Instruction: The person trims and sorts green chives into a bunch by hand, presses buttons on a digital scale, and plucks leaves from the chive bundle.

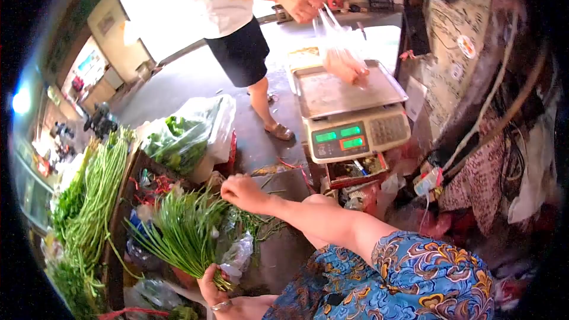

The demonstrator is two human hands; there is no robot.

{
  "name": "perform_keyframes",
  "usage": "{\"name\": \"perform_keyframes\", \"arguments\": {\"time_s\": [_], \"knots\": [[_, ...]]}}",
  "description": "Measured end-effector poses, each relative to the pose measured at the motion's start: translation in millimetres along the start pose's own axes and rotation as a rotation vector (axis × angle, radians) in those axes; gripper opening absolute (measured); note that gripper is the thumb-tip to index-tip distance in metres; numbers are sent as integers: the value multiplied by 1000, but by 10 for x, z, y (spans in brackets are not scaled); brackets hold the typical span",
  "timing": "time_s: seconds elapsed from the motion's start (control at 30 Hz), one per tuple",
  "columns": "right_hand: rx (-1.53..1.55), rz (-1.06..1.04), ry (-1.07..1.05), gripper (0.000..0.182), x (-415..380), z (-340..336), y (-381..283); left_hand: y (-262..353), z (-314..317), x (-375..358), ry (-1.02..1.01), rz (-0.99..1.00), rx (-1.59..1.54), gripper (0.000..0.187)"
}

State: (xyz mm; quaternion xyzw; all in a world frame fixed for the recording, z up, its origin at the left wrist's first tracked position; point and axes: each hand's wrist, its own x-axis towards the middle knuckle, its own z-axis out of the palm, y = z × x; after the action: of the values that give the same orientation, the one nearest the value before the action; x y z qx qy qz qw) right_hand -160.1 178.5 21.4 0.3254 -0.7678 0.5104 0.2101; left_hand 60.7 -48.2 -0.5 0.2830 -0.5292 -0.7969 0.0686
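Observation:
A bunch of long, thin-stemmed greens (184,234) fans out to the upper left. My left hand (214,290), with a ring on one finger, is closed around its stem ends. Clear plastic (238,255) lies against the bunch beside the stems. Just above the tips, my right hand (244,193) has its fingers curled together. Whatever is between those fingers, if anything, is hidden. Loose green bits (261,222) are scattered on the dark surface below my right forearm.
Long green beans (98,201) hang at the left. Leafy greens (178,142) sit in a plastic bag further back. Beyond my right hand stands a scale (355,133) with a metal tray and lit display. Another person's hand (302,5) holds a plastic bag (341,50) over it.

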Motion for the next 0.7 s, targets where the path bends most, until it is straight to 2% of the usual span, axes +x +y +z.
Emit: {"name": "perform_keyframes", "arguments": {"time_s": [0.07, 0.17, 0.2, 0.3, 0.37, 0.43, 0.5, 0.53, 0.57, 0.7], "knots": [[53, 16, 104, 7, 145, -280, -62, 49, 16, 3, -10, -37, -51, 13], [233, 84, 196, 15, 160, -638, -267, 123, 58, -12, 6, -99, -149, 14], [263, 153, 132, 20, 90, -830, -332, 151, 87, -4, 13, -127, -185, 16], [71, 226, 64, 31, -317, -1401, -289, 107, 11, 96, -26, -125, -266, 18], [-27, 310, 136, 30, -637, -1826, -270, 85, 13, 120, -38, -77, -269, 18], [-126, 520, 96, 33, -904, -2313, -320, 109, 85, 83, -38, -122, -348, 15], [-451, 432, 199, 38, -1340, -2609, -84, 92, 109, 68, -47, -91, -325, 14], [-510, 525, 159, 41, -1478, -2782, -117, 84, 135, 52, -48, -68, -303, 13], [-565, 614, 114, 44, -1594, -2951, -141, -28, -109, 269, -39, -78, -245, 12], [-576, 435, 245, 47, -2068, -3223, 68, 31, 200, 60, -18, -54, -247, 15]]}}
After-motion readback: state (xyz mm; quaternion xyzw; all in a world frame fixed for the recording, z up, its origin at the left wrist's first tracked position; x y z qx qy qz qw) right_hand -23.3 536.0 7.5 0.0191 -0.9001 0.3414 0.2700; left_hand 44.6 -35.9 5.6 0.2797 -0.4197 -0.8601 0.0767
